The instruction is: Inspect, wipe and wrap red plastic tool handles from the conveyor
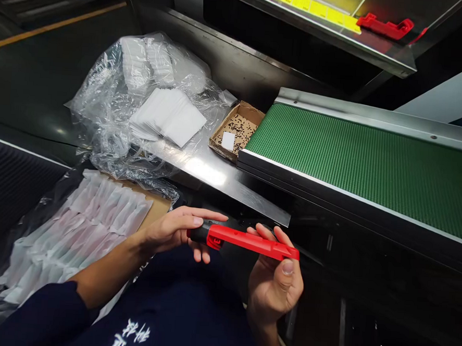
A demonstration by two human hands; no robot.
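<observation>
Clear of the table edge [249, 196] — both hands [168, 231] [274, 286] hold a red part [252, 241]

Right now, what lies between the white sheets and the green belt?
The head view shows a cardboard box there, plus some clear plastic.

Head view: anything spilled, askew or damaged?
Mildly odd: black bits lie scattered in the cardboard tray by the end of the green belt, a white piece among them; can't tell if spilled or stored. The white stack is splayed, not squared. No damage visible on the red-and-black item between left hand and right hand.
</observation>
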